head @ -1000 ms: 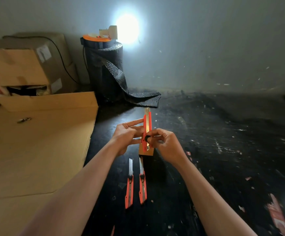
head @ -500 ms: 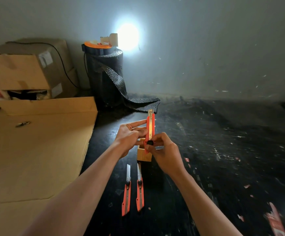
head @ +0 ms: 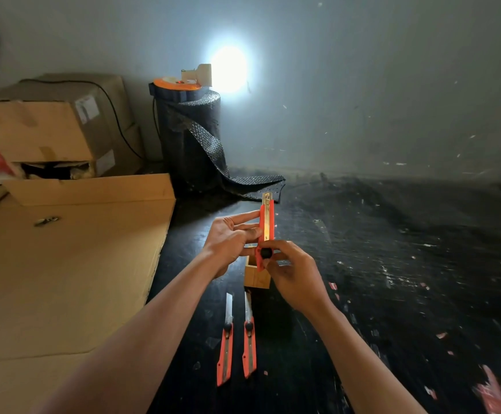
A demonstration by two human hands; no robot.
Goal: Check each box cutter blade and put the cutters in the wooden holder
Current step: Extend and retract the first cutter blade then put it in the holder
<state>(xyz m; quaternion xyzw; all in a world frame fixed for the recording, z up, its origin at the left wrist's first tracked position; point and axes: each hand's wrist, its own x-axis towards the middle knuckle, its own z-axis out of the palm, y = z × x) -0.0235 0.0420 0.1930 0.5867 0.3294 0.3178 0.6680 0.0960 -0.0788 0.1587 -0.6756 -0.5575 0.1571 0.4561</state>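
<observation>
I hold one orange box cutter (head: 266,222) upright above the wooden holder (head: 256,275). My right hand (head: 295,277) pinches its lower end at the black slider knob. My left hand (head: 231,240) steadies its side with the fingers. Only a short blade tip shows at the top. Two more orange box cutters lie side by side on the dark floor near me, the left one (head: 225,345) and the right one (head: 249,339), both with blades extended and pointing away. The small square holder stands just beyond them, partly hidden by my hands.
A large flat cardboard sheet (head: 63,264) covers the floor on the left, with cardboard boxes (head: 51,127) behind it. A black roll of bubble wrap (head: 192,138) stands at the wall, with a bright lamp glare above. The dark floor is littered with small scraps.
The black slider knob has travelled down the handle with my right thumb, and the blade has drawn back. The held cutter has sunk closer to the holder.
</observation>
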